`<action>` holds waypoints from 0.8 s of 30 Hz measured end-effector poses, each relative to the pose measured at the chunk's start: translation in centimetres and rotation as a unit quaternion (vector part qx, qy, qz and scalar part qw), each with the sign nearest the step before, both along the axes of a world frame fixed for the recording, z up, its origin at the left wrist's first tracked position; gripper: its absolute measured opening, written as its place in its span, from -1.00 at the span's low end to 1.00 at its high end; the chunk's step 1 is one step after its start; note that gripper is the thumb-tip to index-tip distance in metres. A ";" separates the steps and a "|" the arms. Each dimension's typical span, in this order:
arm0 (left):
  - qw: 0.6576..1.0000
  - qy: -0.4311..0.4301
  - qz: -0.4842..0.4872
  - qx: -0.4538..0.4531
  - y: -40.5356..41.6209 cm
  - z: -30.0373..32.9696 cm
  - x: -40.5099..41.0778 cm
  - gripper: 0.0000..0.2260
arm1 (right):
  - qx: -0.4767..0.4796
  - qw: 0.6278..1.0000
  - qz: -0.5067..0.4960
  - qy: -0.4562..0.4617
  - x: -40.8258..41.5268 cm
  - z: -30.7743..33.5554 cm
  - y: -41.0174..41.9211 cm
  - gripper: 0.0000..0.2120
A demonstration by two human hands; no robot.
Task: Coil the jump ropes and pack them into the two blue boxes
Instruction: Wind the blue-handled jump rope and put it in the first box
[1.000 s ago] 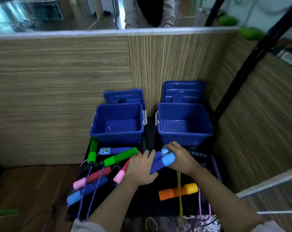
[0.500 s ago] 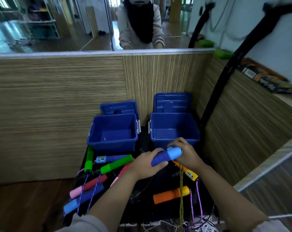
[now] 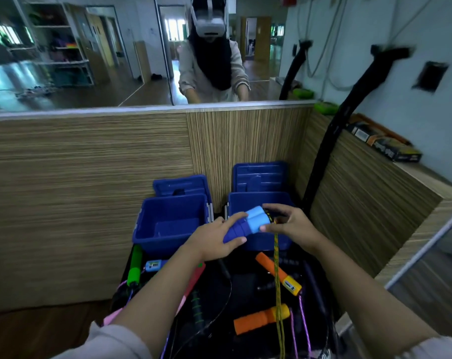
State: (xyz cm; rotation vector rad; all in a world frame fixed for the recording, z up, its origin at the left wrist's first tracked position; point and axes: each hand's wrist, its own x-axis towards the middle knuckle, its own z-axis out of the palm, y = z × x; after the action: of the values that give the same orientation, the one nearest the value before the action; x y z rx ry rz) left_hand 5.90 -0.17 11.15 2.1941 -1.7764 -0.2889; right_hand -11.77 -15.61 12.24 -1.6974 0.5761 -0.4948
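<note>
Two open blue boxes stand side by side, the left box (image 3: 142, 230) and the right box (image 3: 284, 243), both with nothing inside that I can see. My left hand (image 3: 214, 238) grips a pair of blue jump-rope handles (image 3: 245, 224) held together in front of the right box. My right hand (image 3: 289, 224) pinches the yellow-black rope (image 3: 277, 281) at the light-blue ends of the handles; the rope hangs straight down. Orange handles (image 3: 261, 318) and a green handle (image 3: 134, 265) lie on the black surface below.
Each box's lid (image 3: 259, 176) leans behind it against the wood-grain wall (image 3: 90, 190). A black pole (image 3: 331, 130) rises at the right. Pink and black rope handles and a purple cord (image 3: 303, 325) lie tangled on the surface. A mirror above shows a person.
Both hands have lifted the blue handles up from the surface to the front of the right box. My right hand has shifted to the rope at the handle ends. The camera tilted upward.
</note>
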 end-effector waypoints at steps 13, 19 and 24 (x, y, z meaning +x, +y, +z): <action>0.932 0.246 0.090 -0.249 -3.2 7.4 -0.6 -0.58 | 0.037 0.982 -0.075 -0.171 5.5 3.2 4.2 -0.75; 0.865 0.382 0.086 -0.314 -3.1 8.3 -0.9 -0.56 | 0.065 0.984 -0.049 -0.159 6.2 4.2 5.7 -0.87; 0.827 0.437 0.080 -0.343 -2.9 9.1 -1.1 -0.55 | 0.077 0.987 -0.057 -0.130 6.0 4.5 5.6 -0.86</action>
State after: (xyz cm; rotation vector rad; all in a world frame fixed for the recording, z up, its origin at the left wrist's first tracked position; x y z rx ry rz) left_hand 4.79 -3.02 20.28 1.3217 -0.9466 -0.4355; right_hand -5.73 -10.05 16.79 -1.4301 0.5082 -0.7233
